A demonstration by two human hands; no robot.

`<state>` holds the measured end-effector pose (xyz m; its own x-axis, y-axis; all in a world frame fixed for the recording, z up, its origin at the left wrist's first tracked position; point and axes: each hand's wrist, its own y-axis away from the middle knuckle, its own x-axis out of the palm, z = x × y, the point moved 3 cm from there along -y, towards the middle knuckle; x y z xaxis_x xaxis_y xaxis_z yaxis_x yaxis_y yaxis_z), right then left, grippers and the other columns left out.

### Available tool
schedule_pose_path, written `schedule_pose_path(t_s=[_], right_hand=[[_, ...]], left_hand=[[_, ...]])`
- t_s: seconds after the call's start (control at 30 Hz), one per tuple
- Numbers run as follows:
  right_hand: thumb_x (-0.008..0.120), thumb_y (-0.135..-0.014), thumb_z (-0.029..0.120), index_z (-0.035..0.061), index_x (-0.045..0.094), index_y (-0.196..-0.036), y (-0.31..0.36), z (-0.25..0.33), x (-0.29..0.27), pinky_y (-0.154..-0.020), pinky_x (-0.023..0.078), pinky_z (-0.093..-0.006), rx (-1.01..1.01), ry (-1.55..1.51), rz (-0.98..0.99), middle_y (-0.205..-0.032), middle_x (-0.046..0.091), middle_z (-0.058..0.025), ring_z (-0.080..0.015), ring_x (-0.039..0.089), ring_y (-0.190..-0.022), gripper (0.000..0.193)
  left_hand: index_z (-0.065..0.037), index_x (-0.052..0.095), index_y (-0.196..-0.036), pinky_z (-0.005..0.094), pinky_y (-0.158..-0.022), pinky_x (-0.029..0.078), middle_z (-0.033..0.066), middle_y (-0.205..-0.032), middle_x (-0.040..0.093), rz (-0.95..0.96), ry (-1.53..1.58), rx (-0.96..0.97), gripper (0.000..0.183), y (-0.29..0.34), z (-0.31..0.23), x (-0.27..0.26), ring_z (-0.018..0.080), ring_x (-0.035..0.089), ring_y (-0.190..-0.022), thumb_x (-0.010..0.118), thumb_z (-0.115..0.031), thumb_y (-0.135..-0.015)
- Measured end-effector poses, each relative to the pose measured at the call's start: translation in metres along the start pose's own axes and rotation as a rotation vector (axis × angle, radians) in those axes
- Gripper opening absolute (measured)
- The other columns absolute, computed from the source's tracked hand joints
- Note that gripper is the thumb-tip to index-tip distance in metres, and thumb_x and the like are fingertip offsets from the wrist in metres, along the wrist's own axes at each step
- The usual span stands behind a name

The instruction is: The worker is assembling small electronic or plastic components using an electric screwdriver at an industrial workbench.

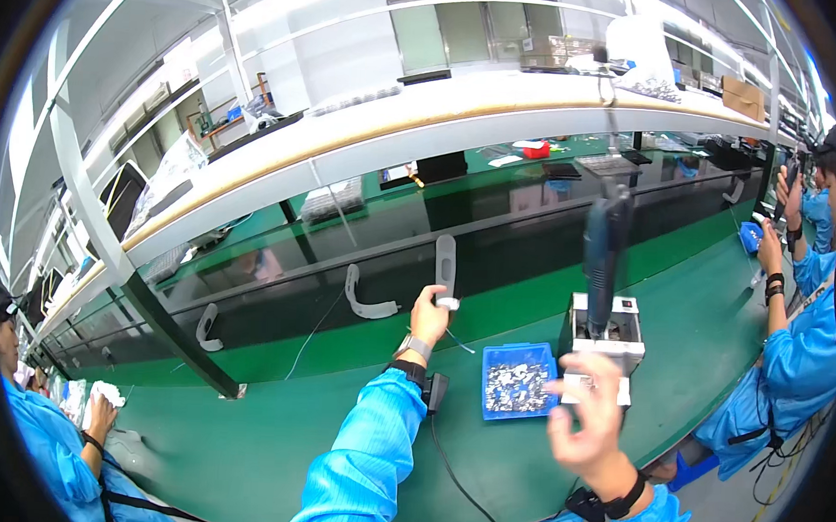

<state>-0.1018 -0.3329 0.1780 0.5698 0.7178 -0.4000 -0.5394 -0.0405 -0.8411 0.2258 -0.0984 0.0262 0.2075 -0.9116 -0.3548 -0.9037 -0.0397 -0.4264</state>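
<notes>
My left hand (426,319) is closed around the lower end of a light grey curved plastic part (446,259), whose long arm with a slot points up and away. My right hand (590,420), slightly blurred, is raised with fingers apart and nothing visible in them. It is between a blue tray (486,414) of small metal pieces and a small white boxy machine (631,348). Above that machine hangs a dark electric screwdriver (603,260), its tip down at the machine's top and its body blurred.
Two more grey curved parts (367,305) (209,329) lie on the dark conveyor strip (521,242) beyond the green bench (317,443). A metal post (168,320) stands at left. Co-workers in blue sit on both sides. A black cable (460,482) runs from my left wrist.
</notes>
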Motion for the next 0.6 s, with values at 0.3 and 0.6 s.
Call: schedule_pose_path(t_s=[0.3, 0.6], right_hand=[[0.07, -0.076, 0.011, 0.0085, 0.069, -0.092, 0.044, -0.025, 0.058, -0.089, 0.049, -0.0414, 0.102, 0.072, 0.438, -0.099, 0.062, -0.0077, -0.0289, 0.057, -0.103, 0.016], [0.076, -0.073, 0.02, 0.0111, 0.072, -0.091, 0.049, -0.092, 0.133, -0.081, 0.054, -0.044, 0.136, 0.346, 0.833, -0.091, 0.07, -0.0118, -0.0332, 0.067, -0.093, 0.021]], left_hand=[[-0.009, 0.038, -0.147, 0.0366, -0.097, 0.05, 0.0252, -0.141, 0.048, 0.056, 0.112, -0.066, 0.061, 0.075, -0.037, -0.027, 0.0316, 0.059, -0.12, 0.051, 0.003, -0.088], [-0.007, 0.067, -0.105, 0.0189, -0.046, 0.035, -0.0033, -0.067, 0.057, 0.436, 0.378, -0.317, 0.017, 0.195, -0.058, -0.074, 0.0023, 0.044, -0.052, 0.052, -0.013, -0.1]])
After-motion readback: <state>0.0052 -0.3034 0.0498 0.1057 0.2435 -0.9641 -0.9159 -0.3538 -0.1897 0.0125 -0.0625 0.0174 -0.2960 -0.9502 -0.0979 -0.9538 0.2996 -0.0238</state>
